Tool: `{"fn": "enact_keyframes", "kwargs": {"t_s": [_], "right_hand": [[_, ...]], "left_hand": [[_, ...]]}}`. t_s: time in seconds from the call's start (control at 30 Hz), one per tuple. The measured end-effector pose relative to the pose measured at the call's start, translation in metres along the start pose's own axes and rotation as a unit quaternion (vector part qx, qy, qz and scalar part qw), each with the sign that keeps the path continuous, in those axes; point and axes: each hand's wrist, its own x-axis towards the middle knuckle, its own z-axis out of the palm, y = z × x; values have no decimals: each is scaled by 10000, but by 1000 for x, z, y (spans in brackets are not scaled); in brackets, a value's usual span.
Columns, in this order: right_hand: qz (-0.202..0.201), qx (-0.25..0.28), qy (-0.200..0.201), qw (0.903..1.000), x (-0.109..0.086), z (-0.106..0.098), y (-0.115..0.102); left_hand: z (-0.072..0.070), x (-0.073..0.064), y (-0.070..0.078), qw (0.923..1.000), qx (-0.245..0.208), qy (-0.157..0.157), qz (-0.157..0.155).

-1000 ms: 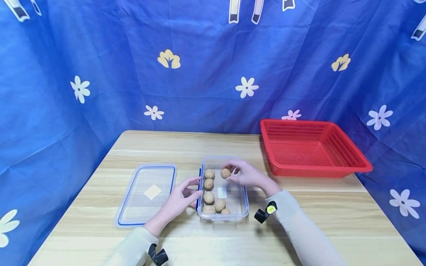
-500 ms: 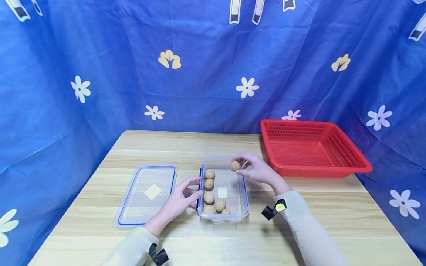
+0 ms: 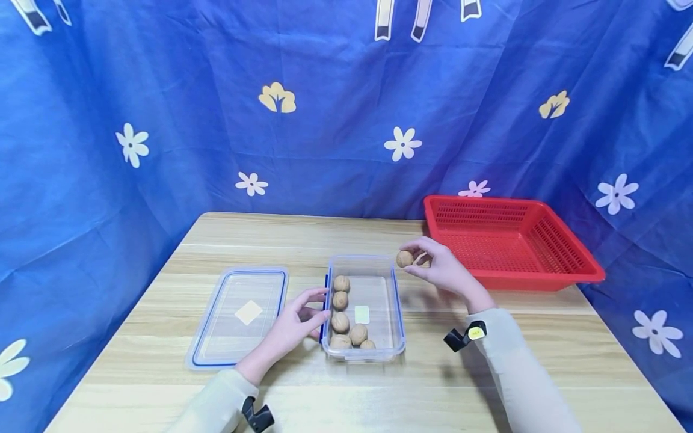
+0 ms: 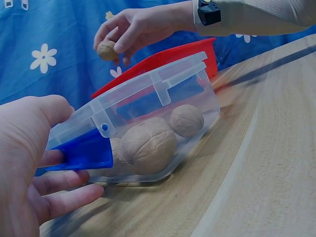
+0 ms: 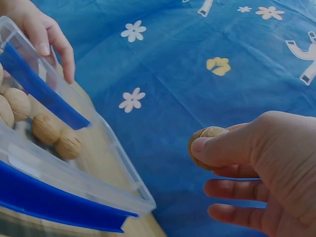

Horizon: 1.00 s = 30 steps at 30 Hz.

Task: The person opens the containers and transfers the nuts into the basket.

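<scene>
My right hand [image 3: 443, 268] pinches a walnut [image 3: 404, 259] between thumb and fingers, in the air just past the right edge of a clear plastic food box [image 3: 379, 350]. In the right wrist view the thumb lies across that walnut [image 5: 210, 143], the lower fingers loosely bent. Several walnuts [image 3: 340, 323] lie in the box along its left side and near end. Against the box's left side rests my left hand [image 3: 295, 322], fingers fairly straight; the left wrist view shows its thumb at the rim and fingers by the blue latch [image 4: 86, 150].
The box's clear lid [image 3: 216, 337], with a blue seal, lies flat on the wooden table [image 3: 346, 397] to the left. A red perforated basket [image 3: 509, 280] stands at the back right, partly behind the right hand. A blue patterned curtain [image 3: 335, 120] hangs around the table.
My right hand has carried the walnut from over the box up and to the right, out past the box's edge towards the red basket. The left hand and the box stay where they were.
</scene>
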Motion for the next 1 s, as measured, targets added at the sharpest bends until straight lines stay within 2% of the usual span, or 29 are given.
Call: {"fn": "enact_keyframes", "kwargs": {"t_s": [0.33,0.47,0.57,0.83,0.93,1.0], "right_hand": [[634,-369,475,9962,-11,-20,6],[710,-525,702,9936,-16,-30,9],[727,-581,775,9926,-20,-36,11],[1139,-633,974,9867,-31,-55,20],[1295,-710,991,9841,-34,-61,12],[1338,-783,1015,9827,-37,-65,16]], "left_hand": [[-1,-2,0,10000,-66,28,22],[-1,-2,0,10000,-64,15,31],[-1,-2,0,10000,-41,25,20],[1,-4,4,10000,-45,65,12],[2,-4,6,10000,-43,83,2],[3,-4,6,9999,-27,106,-20]]}}
